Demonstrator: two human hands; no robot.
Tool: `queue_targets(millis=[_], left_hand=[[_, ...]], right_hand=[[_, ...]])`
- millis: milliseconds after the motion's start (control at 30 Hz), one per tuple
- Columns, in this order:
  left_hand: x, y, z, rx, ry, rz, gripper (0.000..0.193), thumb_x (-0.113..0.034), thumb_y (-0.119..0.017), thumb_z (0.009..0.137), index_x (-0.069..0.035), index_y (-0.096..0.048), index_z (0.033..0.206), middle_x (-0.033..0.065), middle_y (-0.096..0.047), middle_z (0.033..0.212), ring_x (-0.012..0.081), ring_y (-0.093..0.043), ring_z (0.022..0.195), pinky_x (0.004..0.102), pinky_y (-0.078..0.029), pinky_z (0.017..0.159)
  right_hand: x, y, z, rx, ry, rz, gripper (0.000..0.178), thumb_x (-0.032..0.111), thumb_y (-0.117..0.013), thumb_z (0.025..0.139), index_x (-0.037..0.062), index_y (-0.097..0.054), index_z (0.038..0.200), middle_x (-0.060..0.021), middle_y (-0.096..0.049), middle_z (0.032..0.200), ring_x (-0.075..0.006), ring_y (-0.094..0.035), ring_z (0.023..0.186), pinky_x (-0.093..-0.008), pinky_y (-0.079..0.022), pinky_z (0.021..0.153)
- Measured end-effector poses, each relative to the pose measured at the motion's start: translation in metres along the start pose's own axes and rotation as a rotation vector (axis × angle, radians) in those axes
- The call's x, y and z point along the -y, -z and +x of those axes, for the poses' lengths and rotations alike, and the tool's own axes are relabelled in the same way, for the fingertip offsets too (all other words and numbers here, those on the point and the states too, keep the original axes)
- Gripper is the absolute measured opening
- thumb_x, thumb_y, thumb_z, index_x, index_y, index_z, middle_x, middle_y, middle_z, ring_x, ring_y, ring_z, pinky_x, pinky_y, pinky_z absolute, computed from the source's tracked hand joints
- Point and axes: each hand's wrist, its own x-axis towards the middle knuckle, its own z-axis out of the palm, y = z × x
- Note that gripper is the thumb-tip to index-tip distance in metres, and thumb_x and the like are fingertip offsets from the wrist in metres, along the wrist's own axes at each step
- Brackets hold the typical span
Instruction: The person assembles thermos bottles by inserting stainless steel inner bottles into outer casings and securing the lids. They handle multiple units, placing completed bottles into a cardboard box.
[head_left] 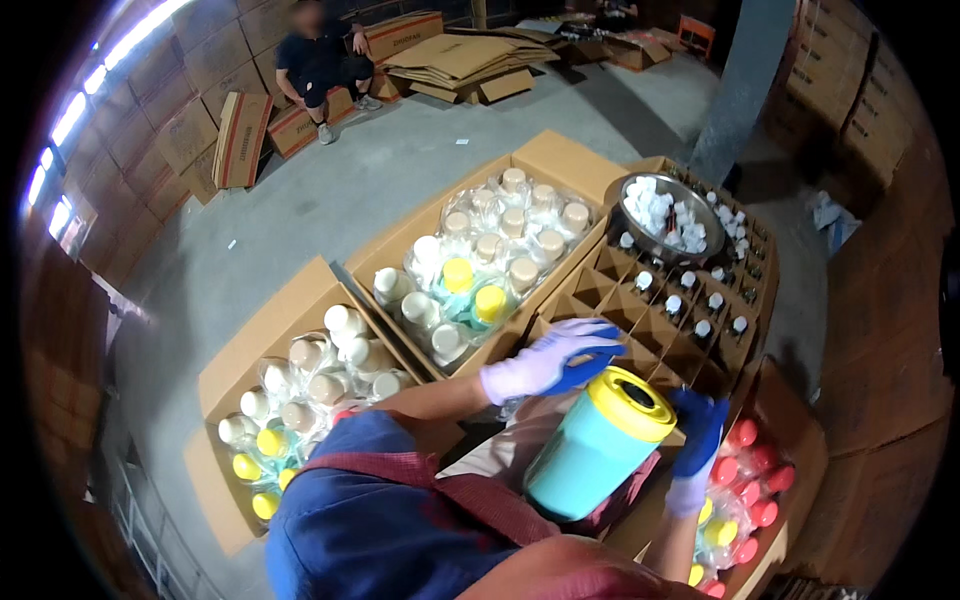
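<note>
A teal cylindrical vacuum-flask body point(580, 465) with a yellow collar point(610, 405) leans on my lap, its dark round mouth facing up and away from me. My left hand point(555, 358), in a lavender glove with a blue palm, hovers by the collar's left side, fingers stretched out and holding nothing. On the other side, my right hand point(697, 440), gloved the same way, is beside the collar with its fingers apart; whether it touches the collar I cannot tell.
Cartons of wrapped flasks with white, beige and yellow caps point(490, 303) stand left and ahead; red-capped ones point(764, 513) are at right. A divided carton point(610, 290) holds white-tipped pieces and a metal bowl point(708, 245) of white pieces. A person point(325, 65) sits far back by flattened cardboard point(460, 60).
</note>
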Motion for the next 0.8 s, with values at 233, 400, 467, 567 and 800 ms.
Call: queue_targets(millis=[233,400,467,567,800], left_hand=[[0.017,-0.004,-0.01,0.228,0.075,-0.405,0.033,-0.012,-0.064,0.084,-0.012,-0.066,0.117,0.0098,-0.062,0.122,0.0291,-0.055,0.117,0.0404,-0.038,0.104],[-0.059,-0.021,0.013,0.237,-0.076,-0.239,0.034,-0.011,-0.066,0.081,-0.009,-0.066,0.115,0.007,-0.063,0.123,0.0299,-0.054,0.118,0.0411,-0.037,0.105],[-0.005,-0.004,0.0,0.23,-0.028,-0.489,0.025,-0.013,-0.059,0.091,-0.008,-0.067,0.115,0.0097,-0.06,0.126,0.0289,-0.053,0.12,0.0406,-0.038,0.104],[-0.014,0.013,-0.005,0.01,0.22,-0.29,0.022,-0.011,-0.057,0.092,-0.007,-0.066,0.112,0.0126,-0.062,0.12,0.0302,-0.053,0.117,0.0415,-0.039,0.103],[0.004,-0.008,-0.028,0.112,0.314,-0.718,0.021,-0.009,-0.059,0.091,-0.003,-0.065,0.111,0.0156,-0.064,0.115,0.0266,-0.061,0.106,0.0378,-0.045,0.096]], right_hand=[[-0.013,0.003,-0.013,0.105,0.294,-0.411,0.057,0.043,-0.034,0.103,-0.0054,-0.063,0.11,-0.0119,-0.067,0.101,-0.0225,-0.063,0.098,-0.0326,-0.046,0.092],[-0.004,-0.017,0.01,0.22,-0.009,0.128,0.058,0.044,-0.03,0.103,-0.0042,-0.062,0.107,-0.0121,-0.066,0.101,-0.0203,-0.061,0.095,-0.0305,-0.045,0.089],[0.0,-0.01,-0.009,0.106,0.241,-0.328,0.054,0.041,-0.031,0.103,-0.0029,-0.062,0.109,-0.0118,-0.066,0.101,-0.0195,-0.06,0.098,-0.0321,-0.043,0.09],[-0.014,0.017,-0.003,0.082,0.114,0.127,0.058,0.045,-0.028,0.103,-0.0005,-0.061,0.115,-0.0114,-0.065,0.11,-0.0194,-0.059,0.103,-0.036,-0.041,0.097],[-0.005,-0.005,-0.021,0.069,0.216,-0.262,0.059,0.047,-0.03,0.102,-0.0016,-0.064,0.105,-0.0108,-0.065,0.107,-0.0204,-0.061,0.098,-0.0333,-0.044,0.093]])
